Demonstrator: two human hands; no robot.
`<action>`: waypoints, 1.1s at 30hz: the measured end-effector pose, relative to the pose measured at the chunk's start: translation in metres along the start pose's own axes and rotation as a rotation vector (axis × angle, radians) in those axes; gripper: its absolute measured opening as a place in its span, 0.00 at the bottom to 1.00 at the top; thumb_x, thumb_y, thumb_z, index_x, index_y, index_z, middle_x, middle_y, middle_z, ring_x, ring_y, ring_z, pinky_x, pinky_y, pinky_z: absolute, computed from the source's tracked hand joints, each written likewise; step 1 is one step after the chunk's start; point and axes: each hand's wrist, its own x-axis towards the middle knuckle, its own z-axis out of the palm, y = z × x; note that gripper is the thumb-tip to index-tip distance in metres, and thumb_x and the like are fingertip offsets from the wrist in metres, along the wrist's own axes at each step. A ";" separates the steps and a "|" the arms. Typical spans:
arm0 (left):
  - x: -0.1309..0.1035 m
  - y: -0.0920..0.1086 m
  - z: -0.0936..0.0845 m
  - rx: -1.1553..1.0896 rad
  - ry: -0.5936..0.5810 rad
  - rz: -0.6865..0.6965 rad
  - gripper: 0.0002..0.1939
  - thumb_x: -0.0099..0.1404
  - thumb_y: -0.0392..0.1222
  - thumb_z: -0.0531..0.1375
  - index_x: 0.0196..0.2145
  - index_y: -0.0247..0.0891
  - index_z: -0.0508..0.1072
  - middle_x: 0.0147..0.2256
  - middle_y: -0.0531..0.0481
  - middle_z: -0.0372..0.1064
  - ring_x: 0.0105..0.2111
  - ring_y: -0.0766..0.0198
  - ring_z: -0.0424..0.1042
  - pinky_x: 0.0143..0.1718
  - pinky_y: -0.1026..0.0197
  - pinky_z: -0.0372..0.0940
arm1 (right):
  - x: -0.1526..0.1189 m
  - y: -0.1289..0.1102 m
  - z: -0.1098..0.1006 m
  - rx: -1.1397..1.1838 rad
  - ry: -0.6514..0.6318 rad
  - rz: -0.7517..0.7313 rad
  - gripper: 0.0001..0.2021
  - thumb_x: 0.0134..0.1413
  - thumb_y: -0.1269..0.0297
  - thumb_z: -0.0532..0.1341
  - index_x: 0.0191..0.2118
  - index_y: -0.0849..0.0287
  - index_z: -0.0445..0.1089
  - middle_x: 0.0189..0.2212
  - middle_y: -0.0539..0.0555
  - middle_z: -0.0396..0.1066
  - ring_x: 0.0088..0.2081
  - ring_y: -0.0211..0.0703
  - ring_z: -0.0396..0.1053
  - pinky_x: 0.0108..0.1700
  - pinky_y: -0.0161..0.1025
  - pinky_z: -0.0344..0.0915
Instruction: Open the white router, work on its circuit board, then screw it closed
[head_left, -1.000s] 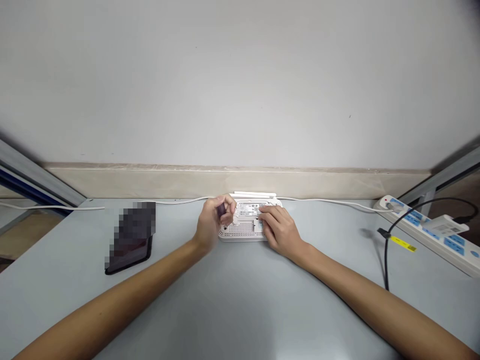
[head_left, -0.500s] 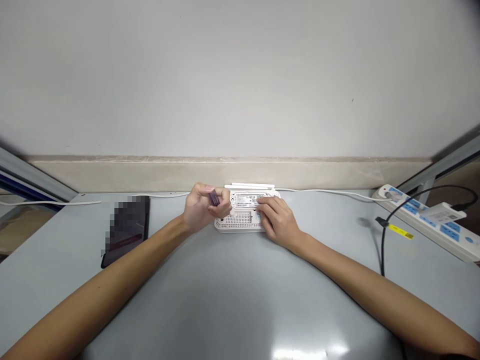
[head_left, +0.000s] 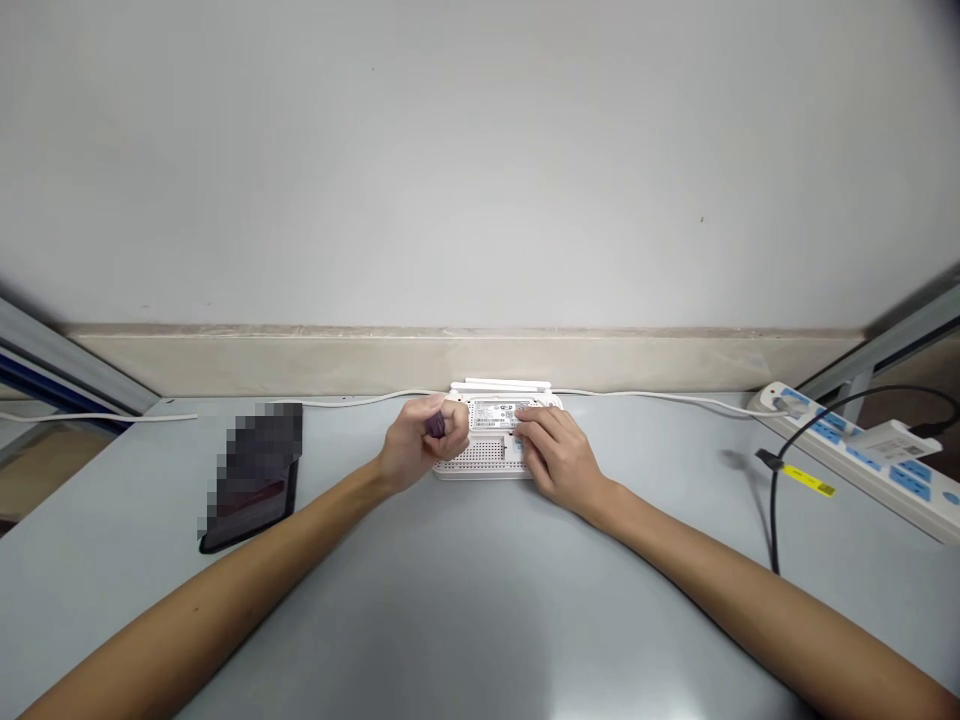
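Note:
A white router [head_left: 480, 452] with vent holes and a printed label lies on the grey table near the wall, its white antennas [head_left: 506, 384] along the far edge. My left hand [head_left: 424, 440] is closed around a small dark purple object [head_left: 436, 424] above the router's left end; most of that object is hidden by the fingers. On the router's right part rests my right hand [head_left: 555, 450], fingers bent, fingertips touching the casing beside the label. Whether those fingertips hold anything small cannot be made out.
At the left lies a dark tablet or phone [head_left: 259, 500], partly blurred out. A white power strip [head_left: 847, 455] with a plugged-in adapter [head_left: 892, 442] is at the right. A black cable [head_left: 775, 520] with a yellow tag and a white cable [head_left: 660, 396] cross the table.
The whole view has shifted slightly, with things lower in the picture. My left hand has turned and moved a little right, showing less of the purple object. My right hand stays on the router.

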 end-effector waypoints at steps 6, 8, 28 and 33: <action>0.003 0.012 -0.006 -0.047 0.037 -0.005 0.19 0.60 0.52 0.51 0.21 0.36 0.67 0.14 0.58 0.41 0.16 0.70 0.41 0.20 0.63 0.43 | -0.001 0.001 0.001 0.004 0.016 -0.009 0.10 0.57 0.75 0.54 0.43 0.58 0.66 0.45 0.60 0.71 0.46 0.50 0.67 0.46 0.48 0.66; 0.002 0.010 0.003 -0.068 0.188 0.033 0.18 0.62 0.50 0.51 0.22 0.36 0.66 0.15 0.58 0.43 0.16 0.70 0.42 0.20 0.65 0.43 | -0.001 0.000 0.001 0.007 0.017 -0.009 0.10 0.57 0.76 0.54 0.43 0.58 0.66 0.45 0.60 0.71 0.46 0.50 0.67 0.46 0.48 0.66; 0.007 0.011 -0.015 -0.101 -0.083 -0.054 0.21 0.59 0.54 0.50 0.16 0.38 0.58 0.13 0.59 0.37 0.15 0.71 0.38 0.19 0.63 0.39 | 0.000 0.000 0.001 0.007 0.033 -0.018 0.10 0.57 0.76 0.54 0.43 0.60 0.66 0.45 0.60 0.71 0.46 0.50 0.67 0.46 0.48 0.66; 0.005 0.008 -0.014 -0.106 -0.055 -0.043 0.21 0.61 0.53 0.48 0.17 0.38 0.60 0.14 0.59 0.37 0.16 0.70 0.38 0.20 0.63 0.40 | 0.000 -0.001 0.001 0.007 0.030 -0.022 0.10 0.57 0.77 0.54 0.43 0.60 0.66 0.44 0.61 0.71 0.46 0.50 0.67 0.46 0.48 0.66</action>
